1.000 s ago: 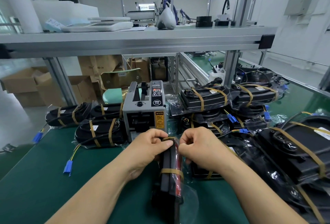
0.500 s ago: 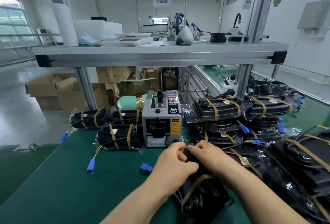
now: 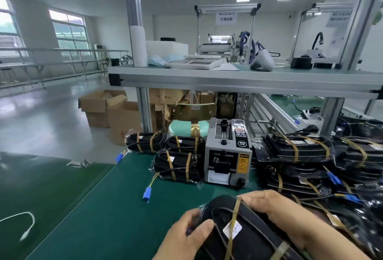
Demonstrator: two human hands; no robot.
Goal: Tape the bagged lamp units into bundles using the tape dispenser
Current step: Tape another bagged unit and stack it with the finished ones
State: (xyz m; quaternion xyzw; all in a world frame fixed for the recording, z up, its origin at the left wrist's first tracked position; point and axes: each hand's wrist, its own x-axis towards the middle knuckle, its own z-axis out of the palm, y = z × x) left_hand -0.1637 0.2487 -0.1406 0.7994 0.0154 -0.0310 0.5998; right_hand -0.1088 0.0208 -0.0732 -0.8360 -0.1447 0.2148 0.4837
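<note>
A black bagged lamp bundle (image 3: 246, 232), wrapped with tan tape strips, lies flat near the table's front edge between my hands. My left hand (image 3: 186, 237) grips its near left end, thumb on top. My right hand (image 3: 269, 206) holds its far right side, fingers curled over the edge beside a tape strip. The grey tape dispenser (image 3: 228, 154) stands just behind the bundle.
Taped bundles (image 3: 176, 164) with blue connectors (image 3: 147, 194) lie left of the dispenser. A big pile of bundles (image 3: 310, 156) fills the right side. The green mat (image 3: 103, 218) stretches leftward. A metal shelf (image 3: 228, 79) hangs overhead, with cardboard boxes (image 3: 107, 112) on the floor behind.
The bundle stood on edge between my hands a second ago; it now lies flat, and my hands have spread to its two sides. My view has lifted and turned left.
</note>
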